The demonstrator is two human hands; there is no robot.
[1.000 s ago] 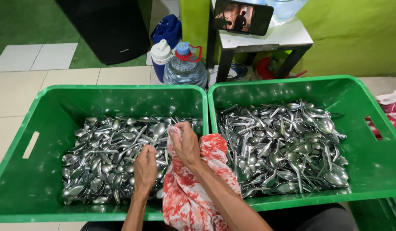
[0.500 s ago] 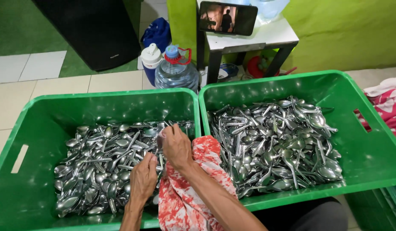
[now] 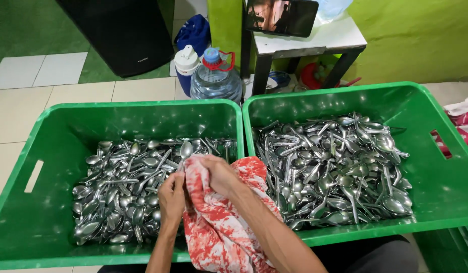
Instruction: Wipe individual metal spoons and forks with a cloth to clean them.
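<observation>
Pale floor tiles [image 3: 67, 101] carry two big green plastic crates [image 3: 118, 114] heaped with steel spoons [image 3: 335, 172], and over the left one a red-and-white patterned cloth [image 3: 219, 227] wraps the right hand [image 3: 219, 174], closed on it, while the left hand [image 3: 172, 199] pinches a single metal spoon [image 3: 185, 150] against that cloth.

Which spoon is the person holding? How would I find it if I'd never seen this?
Look at the left green crate, the one heaped with loose metal spoons. Near its right wall, the left hand and right hand meet around a red and white cloth. The held spoon is the only one that pokes bowl-up out of that cloth; the others lie flat in the heap.
</observation>
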